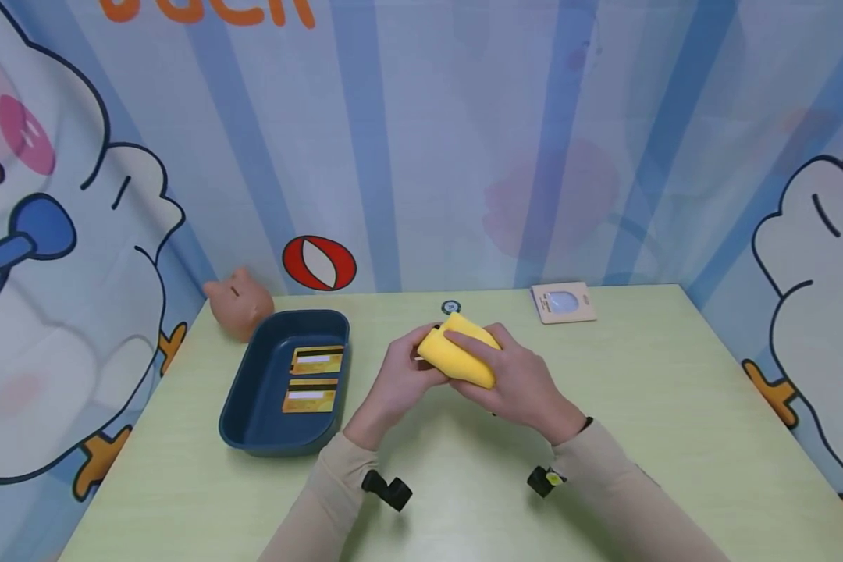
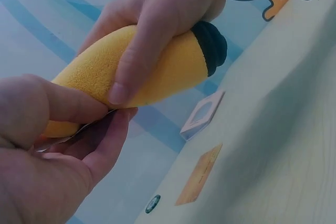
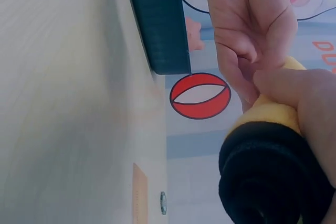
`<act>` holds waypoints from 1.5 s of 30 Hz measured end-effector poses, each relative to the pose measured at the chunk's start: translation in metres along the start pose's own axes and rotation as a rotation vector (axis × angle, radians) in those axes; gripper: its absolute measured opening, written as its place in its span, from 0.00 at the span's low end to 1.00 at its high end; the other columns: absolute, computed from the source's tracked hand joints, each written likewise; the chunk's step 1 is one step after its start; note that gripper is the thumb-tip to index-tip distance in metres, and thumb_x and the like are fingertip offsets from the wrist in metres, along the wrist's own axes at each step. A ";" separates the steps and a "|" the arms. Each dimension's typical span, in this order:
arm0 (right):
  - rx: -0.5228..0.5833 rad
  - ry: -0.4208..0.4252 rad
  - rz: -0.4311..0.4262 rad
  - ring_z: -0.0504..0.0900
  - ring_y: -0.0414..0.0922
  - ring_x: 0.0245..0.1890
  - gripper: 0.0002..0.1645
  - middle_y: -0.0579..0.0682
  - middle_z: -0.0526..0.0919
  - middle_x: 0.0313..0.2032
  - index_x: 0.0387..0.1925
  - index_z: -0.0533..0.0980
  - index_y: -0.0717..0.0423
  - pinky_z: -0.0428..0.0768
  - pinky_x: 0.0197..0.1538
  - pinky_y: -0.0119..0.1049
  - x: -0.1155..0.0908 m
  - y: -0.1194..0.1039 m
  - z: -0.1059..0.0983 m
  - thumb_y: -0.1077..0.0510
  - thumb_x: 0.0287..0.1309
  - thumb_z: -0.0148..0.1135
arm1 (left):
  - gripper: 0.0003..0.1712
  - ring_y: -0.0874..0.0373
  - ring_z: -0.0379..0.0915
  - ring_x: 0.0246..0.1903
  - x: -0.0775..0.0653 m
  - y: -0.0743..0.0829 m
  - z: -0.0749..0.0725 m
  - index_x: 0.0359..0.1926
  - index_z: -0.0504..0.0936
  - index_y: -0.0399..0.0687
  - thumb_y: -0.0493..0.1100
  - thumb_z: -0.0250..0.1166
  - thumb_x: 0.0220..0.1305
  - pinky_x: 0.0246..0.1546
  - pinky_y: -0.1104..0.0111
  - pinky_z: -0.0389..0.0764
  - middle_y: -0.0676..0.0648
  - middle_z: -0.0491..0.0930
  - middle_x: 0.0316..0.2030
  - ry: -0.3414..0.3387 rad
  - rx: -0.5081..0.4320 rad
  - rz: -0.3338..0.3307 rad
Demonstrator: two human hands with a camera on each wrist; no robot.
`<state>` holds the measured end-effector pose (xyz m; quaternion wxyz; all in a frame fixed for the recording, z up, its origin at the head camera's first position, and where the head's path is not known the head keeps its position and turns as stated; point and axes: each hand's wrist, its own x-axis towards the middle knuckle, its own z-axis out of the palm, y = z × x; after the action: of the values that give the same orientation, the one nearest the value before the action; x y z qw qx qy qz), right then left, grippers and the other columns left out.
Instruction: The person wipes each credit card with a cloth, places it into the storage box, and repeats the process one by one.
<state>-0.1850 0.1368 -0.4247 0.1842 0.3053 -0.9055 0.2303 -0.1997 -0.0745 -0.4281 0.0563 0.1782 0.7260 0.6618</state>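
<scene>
Both hands grip one yellow sponge roll [image 1: 459, 349] above the middle of the bench [image 1: 674, 406]. Its right hand [image 1: 516, 382] wraps over the top, fingers curled round the roll and the thumb pressed along its side in the left wrist view. From about 9 o'clock of the roll, the left hand [image 1: 400, 375] meets it, with thumb and fingers closed in a pinch at the near end; something thin and pale shows between those fingers [image 2: 100, 145], but I cannot tell what it is. A black end [image 3: 273, 177] of the roll faces the right wrist camera.

At 9 o'clock from the hands sits a dark blue tray [image 1: 253, 406] with two gold cards [image 1: 314, 376] lying inside, one behind the other. A brown piggy bank [image 1: 239, 303] stands just beyond the tray at about 11 o'clock. A small round token [image 1: 451, 307] lies at 12 o'clock of the roll, and a tan packet [image 1: 563, 302] at 1 o'clock near the back wall
</scene>
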 end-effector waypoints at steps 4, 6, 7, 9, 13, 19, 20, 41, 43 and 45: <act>-0.039 0.012 -0.024 0.75 0.42 0.27 0.41 0.57 0.75 0.50 0.73 0.73 0.37 0.79 0.26 0.36 0.001 0.000 -0.001 0.43 0.60 0.77 | 0.34 0.48 0.76 0.57 -0.001 0.004 0.000 0.72 0.74 0.46 0.28 0.69 0.67 0.56 0.60 0.85 0.44 0.77 0.63 -0.003 0.005 0.021; -0.055 0.016 -0.032 0.75 0.42 0.27 0.41 0.57 0.75 0.51 0.73 0.73 0.37 0.80 0.26 0.36 0.002 0.000 -0.001 0.43 0.60 0.77 | 0.35 0.49 0.75 0.58 -0.002 0.006 0.000 0.73 0.73 0.47 0.29 0.69 0.67 0.56 0.61 0.85 0.44 0.77 0.64 0.005 0.011 0.020; -0.060 0.018 -0.036 0.75 0.42 0.26 0.41 0.57 0.75 0.51 0.73 0.73 0.37 0.80 0.26 0.36 0.002 0.000 -0.001 0.44 0.60 0.77 | 0.35 0.48 0.75 0.58 -0.002 0.006 0.000 0.73 0.73 0.47 0.28 0.69 0.67 0.56 0.61 0.85 0.44 0.77 0.64 0.008 0.011 0.020; -0.067 0.018 -0.042 0.75 0.42 0.26 0.41 0.57 0.75 0.51 0.73 0.73 0.37 0.80 0.25 0.36 0.002 -0.001 -0.001 0.44 0.60 0.77 | 0.37 0.47 0.76 0.59 -0.003 0.007 0.000 0.74 0.72 0.46 0.27 0.69 0.66 0.57 0.61 0.85 0.43 0.76 0.66 0.019 -0.010 0.011; -0.073 0.016 -0.044 0.75 0.43 0.27 0.41 0.58 0.74 0.52 0.74 0.72 0.37 0.80 0.25 0.36 0.003 -0.002 -0.002 0.45 0.61 0.76 | 0.41 0.45 0.76 0.61 -0.004 0.007 -0.001 0.76 0.69 0.43 0.26 0.70 0.64 0.57 0.60 0.85 0.41 0.73 0.69 0.051 -0.050 -0.003; -0.077 -0.010 -0.015 0.76 0.44 0.27 0.41 0.60 0.73 0.54 0.74 0.72 0.36 0.80 0.26 0.38 0.004 -0.002 -0.006 0.46 0.61 0.76 | 0.40 0.45 0.81 0.55 -0.004 0.007 -0.002 0.76 0.70 0.43 0.25 0.70 0.64 0.55 0.62 0.85 0.39 0.74 0.67 0.085 -0.068 -0.032; -0.076 -0.016 -0.007 0.76 0.44 0.27 0.41 0.60 0.73 0.54 0.74 0.72 0.36 0.81 0.26 0.38 0.004 -0.002 -0.007 0.47 0.61 0.76 | 0.40 0.45 0.82 0.55 -0.004 0.007 -0.003 0.75 0.71 0.42 0.25 0.70 0.64 0.55 0.62 0.86 0.38 0.74 0.66 0.088 -0.077 -0.040; -0.040 0.032 0.016 0.76 0.45 0.31 0.43 0.58 0.75 0.50 0.75 0.72 0.36 0.82 0.28 0.38 -0.001 0.011 -0.012 0.50 0.59 0.78 | 0.39 0.42 0.86 0.51 -0.010 0.020 -0.014 0.74 0.74 0.45 0.22 0.67 0.64 0.49 0.65 0.88 0.35 0.75 0.61 0.151 -0.125 -0.058; -0.048 0.034 0.014 0.77 0.46 0.32 0.44 0.58 0.75 0.51 0.75 0.72 0.36 0.83 0.29 0.40 -0.001 0.012 -0.013 0.50 0.59 0.78 | 0.39 0.43 0.86 0.51 -0.011 0.022 -0.015 0.73 0.75 0.46 0.22 0.67 0.63 0.49 0.65 0.88 0.35 0.75 0.61 0.159 -0.126 -0.062; -0.051 0.035 0.014 0.77 0.46 0.32 0.43 0.58 0.75 0.51 0.75 0.72 0.36 0.83 0.29 0.41 -0.002 0.012 -0.013 0.50 0.59 0.78 | 0.38 0.43 0.86 0.52 -0.012 0.023 -0.016 0.73 0.75 0.47 0.22 0.67 0.64 0.49 0.64 0.88 0.36 0.76 0.60 0.165 -0.125 -0.069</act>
<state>-0.1889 0.1528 -0.4181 0.2061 0.2900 -0.9098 0.2138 -0.1897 -0.0924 -0.4055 0.0301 0.0942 0.6913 0.7157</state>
